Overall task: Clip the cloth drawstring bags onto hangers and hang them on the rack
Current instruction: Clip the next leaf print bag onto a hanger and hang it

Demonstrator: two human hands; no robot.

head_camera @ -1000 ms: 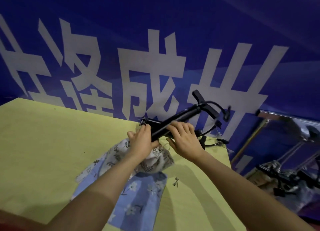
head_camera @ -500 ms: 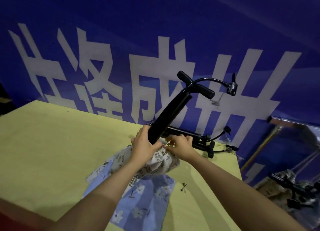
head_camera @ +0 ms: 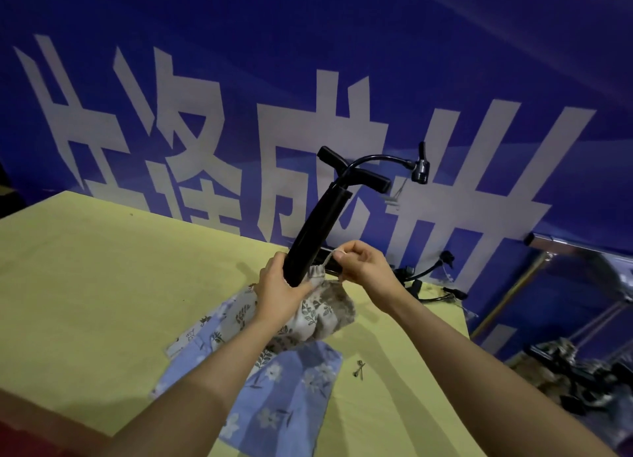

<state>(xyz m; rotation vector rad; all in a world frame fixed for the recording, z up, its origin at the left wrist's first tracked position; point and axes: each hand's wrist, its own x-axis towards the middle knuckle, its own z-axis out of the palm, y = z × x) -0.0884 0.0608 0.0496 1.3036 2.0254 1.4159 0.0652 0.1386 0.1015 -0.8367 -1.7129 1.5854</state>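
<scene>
On the left of the yellow table (head_camera: 85,268), spare bags are lying flat: a white-printed one and a blue floral bag (head_camera: 284,384) under my forearms. My left hand (head_camera: 279,292) is wrapping around the lower barrel of the black pump (head_camera: 318,230) and the gathered mouth of the leaf-print bag (head_camera: 322,313), pinning cloth against the tube. The pump is leaning up and away to the right, its foot inside the bag. Just to the right, my right hand (head_camera: 363,268) is pinching the drawstring (head_camera: 327,259) and drawing it taut away from the neck.

To do this well, I judge I should be pulling the cord steadily along its channel, not upward, while my left hand is keeping the gathers even around the barrel, so the mouth is closing snugly without bunching on one side. If I let the left grip loosen, the pump would likely tip.

Further right, more pumps (head_camera: 428,275) are lying at the table's far edge, and a small metal clip (head_camera: 359,369) is sitting near the blue bag. No hanger is in my hands, and I cannot make out the rack clearly.
</scene>
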